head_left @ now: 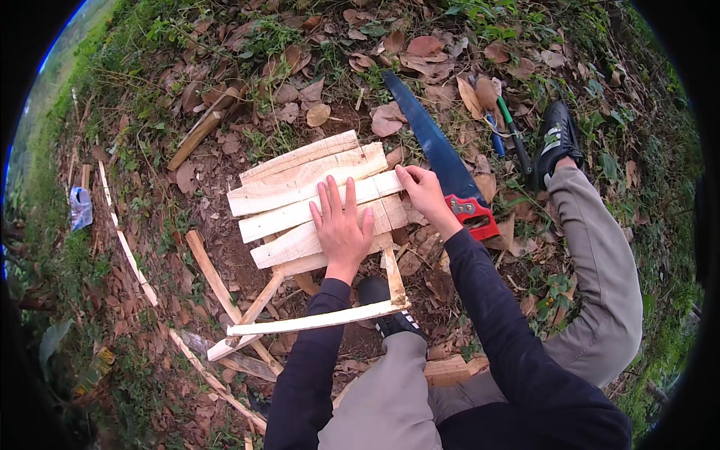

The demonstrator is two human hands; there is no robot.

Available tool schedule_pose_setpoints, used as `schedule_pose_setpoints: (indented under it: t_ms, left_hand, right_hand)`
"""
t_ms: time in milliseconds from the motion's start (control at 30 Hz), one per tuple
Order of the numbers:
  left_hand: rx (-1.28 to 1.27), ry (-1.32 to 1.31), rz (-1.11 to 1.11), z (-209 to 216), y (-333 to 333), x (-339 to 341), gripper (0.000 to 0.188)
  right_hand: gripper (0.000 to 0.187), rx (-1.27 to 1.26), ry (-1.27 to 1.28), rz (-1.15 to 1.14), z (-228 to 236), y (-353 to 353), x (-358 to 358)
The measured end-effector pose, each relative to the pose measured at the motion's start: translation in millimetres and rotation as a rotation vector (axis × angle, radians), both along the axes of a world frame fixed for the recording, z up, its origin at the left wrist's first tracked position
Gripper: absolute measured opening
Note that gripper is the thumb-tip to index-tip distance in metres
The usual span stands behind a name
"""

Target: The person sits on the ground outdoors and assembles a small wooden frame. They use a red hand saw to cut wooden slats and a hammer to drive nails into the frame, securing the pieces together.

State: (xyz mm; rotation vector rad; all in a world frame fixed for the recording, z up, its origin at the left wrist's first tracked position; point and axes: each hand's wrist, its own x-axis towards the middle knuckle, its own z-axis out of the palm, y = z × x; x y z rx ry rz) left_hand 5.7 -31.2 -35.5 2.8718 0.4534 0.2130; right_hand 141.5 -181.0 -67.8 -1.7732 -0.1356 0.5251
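Observation:
A rough wooden frame with several pale slats (285,191) lies on leaf-strewn ground. My left hand (342,223) rests flat on the slats, fingers spread, pressing the lower boards. At the right end of one slat, my right hand (424,191) pinches the board's edge with its fingertips. A thin pale strip (315,321) crosses the frame's two legs near my black shoe (382,300).
A blue-bladed handsaw with a red handle (442,161) lies right of the frame. Beyond it are a green-handled tool (514,135) and a blue-handled tool (496,140). My other shoe (559,135) is far right. Loose wood strips (214,277) and a stick (199,133) lie left.

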Motion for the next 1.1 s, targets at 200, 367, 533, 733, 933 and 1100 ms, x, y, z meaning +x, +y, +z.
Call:
schedule_pose_setpoints:
  t_ms: [200,367,533,733,933,1100]
  left_hand:
    - [0.009,-0.012,0.003,1,1,-2,0.067]
    - [-0.007,-0.06,-0.011,1,-2,0,0.067]
    - [0.013,-0.055,0.007,2,0,1,0.067]
    - [0.025,-0.083,0.014,-1,0,-1,0.066]
    - [0.017,-0.073,0.019,-2,-2,-1,0.065]
    - [-0.017,-0.073,0.025,-4,-1,-3,0.064]
  right_hand:
    - [0.039,0.074,0.14,-0.009,3,1,4]
    - [0.041,0.086,0.134,-0.07,-10,-4,1]
    - [0.039,-0.258,-0.07,0.014,17,10,5]
    - [0.052,-0.372,-0.374,0.263,37,17,9]
    - [0.051,-0.538,-0.273,0.442,55,15,31]
    - [0.047,-0.595,-0.285,0.5,54,24,41]
